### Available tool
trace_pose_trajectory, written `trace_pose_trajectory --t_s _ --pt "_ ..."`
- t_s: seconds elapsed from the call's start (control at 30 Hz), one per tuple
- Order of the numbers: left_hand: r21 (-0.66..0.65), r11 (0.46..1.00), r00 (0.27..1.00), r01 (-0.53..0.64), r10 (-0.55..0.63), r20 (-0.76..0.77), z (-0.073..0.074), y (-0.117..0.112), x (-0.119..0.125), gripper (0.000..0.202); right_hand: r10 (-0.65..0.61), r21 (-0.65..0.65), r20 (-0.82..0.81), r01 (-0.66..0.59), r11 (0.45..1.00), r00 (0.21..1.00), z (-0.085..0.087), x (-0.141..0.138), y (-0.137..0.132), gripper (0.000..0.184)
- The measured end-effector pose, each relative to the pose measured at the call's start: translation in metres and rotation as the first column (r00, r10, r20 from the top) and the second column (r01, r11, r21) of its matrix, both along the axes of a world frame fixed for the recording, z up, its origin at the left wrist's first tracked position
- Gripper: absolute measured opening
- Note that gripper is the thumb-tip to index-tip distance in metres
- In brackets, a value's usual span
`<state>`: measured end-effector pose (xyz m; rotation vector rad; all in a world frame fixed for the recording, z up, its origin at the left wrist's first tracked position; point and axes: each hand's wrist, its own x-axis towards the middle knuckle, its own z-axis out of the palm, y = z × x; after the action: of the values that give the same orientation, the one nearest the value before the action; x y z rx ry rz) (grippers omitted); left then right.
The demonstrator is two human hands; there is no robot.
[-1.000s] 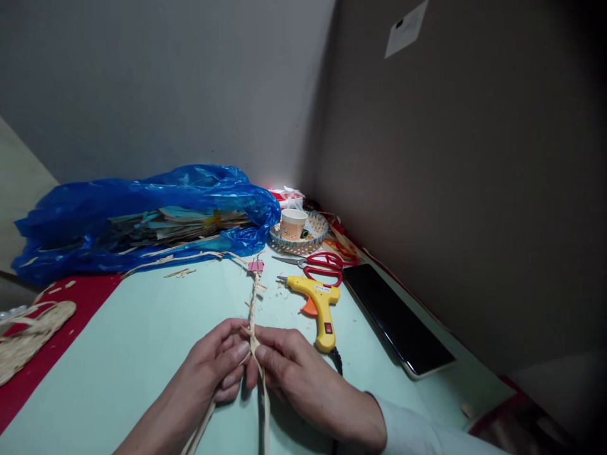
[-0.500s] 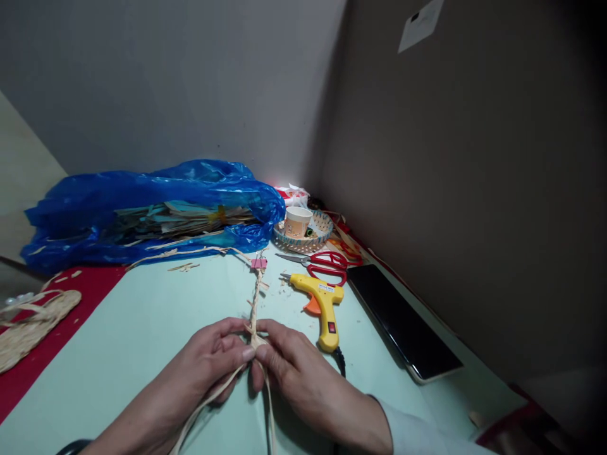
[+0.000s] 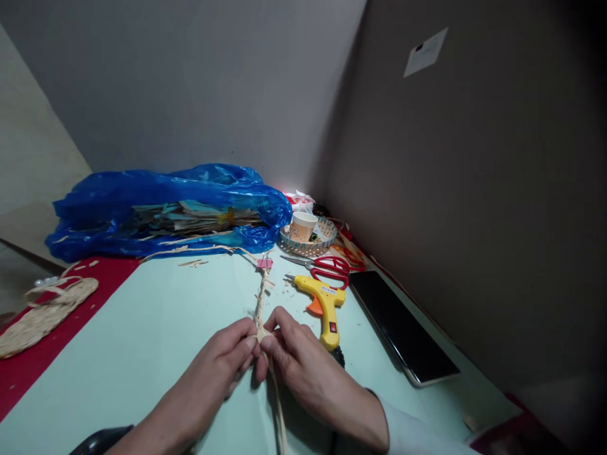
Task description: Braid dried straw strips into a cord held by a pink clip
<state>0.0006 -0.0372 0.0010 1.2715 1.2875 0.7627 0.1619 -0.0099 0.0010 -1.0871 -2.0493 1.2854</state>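
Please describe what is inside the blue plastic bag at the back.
Flat pale and bluish strips show in the opening of the blue plastic bag, with a yellowish band toward their right end. The bag's folds hide whatever lies deeper.

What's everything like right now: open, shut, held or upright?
Braid: held in left hand and right hand
Clip: shut on braid
Bag: open
Cup: upright
Scissors: lying flat, blades look shut
Glue gun: on its side
Tablet: screen dark
Sandal: strap side up
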Motion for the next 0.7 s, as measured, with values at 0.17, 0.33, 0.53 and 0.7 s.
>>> trace_pose_trajectory --t_s 0.17,0.33,0.53,0.7 --pt "-0.040 0.999 0.999 -0.035 0.036 0.012 -0.001 0.003 0.005 0.033 0.007 0.052 0.071 -0.011 0.999 0.997 0.005 0.005 0.005 0.014" --pt "0.018 0.989 0.986 -0.145 0.146 -0.081 -0.004 0.006 0.004 0.023 0.015 0.163 0.167 -0.042 0.986 0.986 0.012 0.007 0.006 0.019" --pt "0.111 0.973 0.970 -0.203 0.215 -0.112 -0.006 0.007 0.007 0.027 -0.193 0.537 0.403 -0.061 0.841 0.895 0.010 0.007 -0.004 0.020" --pt "0.124 0.967 0.965 -0.223 0.237 -0.110 -0.003 0.005 0.011 0.025 -0.292 0.703 0.522 -0.210 0.679 0.802 0.008 -0.002 -0.022 0.020"
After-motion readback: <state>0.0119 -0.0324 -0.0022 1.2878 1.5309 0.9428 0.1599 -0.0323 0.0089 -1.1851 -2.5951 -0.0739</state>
